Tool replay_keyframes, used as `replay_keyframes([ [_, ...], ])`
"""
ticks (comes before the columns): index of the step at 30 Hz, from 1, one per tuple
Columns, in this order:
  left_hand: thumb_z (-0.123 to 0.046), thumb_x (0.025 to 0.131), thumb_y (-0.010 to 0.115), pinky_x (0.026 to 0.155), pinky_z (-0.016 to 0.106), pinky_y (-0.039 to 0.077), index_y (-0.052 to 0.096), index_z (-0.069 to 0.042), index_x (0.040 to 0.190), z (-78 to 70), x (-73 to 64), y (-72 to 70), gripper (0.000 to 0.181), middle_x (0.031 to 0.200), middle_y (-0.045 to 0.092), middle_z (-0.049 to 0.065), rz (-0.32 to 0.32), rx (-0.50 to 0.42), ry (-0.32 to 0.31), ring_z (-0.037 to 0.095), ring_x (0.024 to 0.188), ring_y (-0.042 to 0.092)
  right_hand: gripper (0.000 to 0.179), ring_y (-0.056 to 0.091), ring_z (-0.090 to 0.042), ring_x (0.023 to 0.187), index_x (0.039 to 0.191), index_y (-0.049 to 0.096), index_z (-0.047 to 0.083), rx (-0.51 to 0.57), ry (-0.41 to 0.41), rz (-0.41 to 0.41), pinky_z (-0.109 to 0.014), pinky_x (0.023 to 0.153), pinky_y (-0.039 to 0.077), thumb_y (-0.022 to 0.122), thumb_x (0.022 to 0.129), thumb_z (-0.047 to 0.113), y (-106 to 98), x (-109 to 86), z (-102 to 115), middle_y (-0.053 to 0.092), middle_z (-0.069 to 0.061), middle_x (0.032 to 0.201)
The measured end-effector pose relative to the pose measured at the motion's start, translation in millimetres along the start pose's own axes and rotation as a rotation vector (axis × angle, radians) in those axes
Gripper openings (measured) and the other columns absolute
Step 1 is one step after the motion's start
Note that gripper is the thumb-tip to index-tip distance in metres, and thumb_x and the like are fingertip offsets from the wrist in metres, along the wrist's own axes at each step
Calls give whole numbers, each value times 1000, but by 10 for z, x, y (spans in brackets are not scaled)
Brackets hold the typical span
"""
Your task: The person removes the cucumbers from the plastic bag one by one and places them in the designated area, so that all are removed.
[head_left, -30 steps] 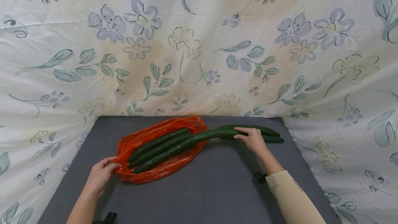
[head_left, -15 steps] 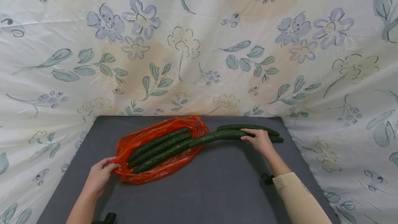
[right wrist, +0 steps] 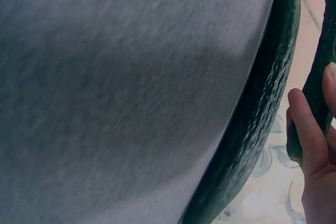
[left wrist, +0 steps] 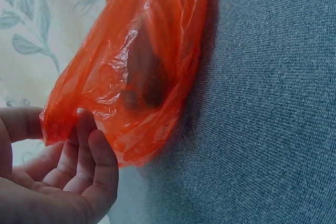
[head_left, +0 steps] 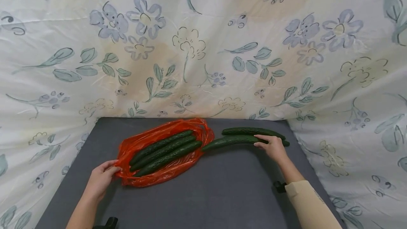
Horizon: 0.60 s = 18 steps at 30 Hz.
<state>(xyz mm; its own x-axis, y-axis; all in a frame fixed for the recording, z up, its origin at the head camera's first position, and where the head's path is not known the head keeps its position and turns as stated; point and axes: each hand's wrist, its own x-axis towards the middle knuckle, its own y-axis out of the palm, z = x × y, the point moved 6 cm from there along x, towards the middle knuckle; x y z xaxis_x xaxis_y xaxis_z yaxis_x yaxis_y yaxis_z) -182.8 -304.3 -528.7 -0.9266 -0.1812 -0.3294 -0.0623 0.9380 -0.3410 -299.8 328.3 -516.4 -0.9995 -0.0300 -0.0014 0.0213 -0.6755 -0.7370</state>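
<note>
At the left, three dark green cucumbers lie side by side in an open red plastic bag. My left hand pinches the bag's near left edge between thumb and fingers, also seen in the left wrist view, where the bag's film hangs from the grip. On the right, my right hand grips the right part of another cucumber, whose left tip is by the bag's right rim. A cucumber lies just behind it. One more cucumber tip shows past the hand; its body is mostly hidden.
Everything lies on a dark grey cloth-covered table. A pale floral curtain stands behind it and along both sides. A black wrist device sits below my right hand, by the beige sleeve.
My right hand has moved to the right, drawing its cucumber away from the bag's cucumbers, so a gap now shows between them. The left hand keeps its pinch on the bag.
</note>
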Motion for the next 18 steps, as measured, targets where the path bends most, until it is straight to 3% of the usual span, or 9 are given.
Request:
replay_keyframes([
  [18,-19,105,51,80,26,58,43,9,143,-8,1,6,48,112,70,8,5,7,13,2,86,64,48,75,-29,94,137,65,17,-23,104,-8,-35,65,59,74,91,27,-188,-103,-381,77,-14,102],
])
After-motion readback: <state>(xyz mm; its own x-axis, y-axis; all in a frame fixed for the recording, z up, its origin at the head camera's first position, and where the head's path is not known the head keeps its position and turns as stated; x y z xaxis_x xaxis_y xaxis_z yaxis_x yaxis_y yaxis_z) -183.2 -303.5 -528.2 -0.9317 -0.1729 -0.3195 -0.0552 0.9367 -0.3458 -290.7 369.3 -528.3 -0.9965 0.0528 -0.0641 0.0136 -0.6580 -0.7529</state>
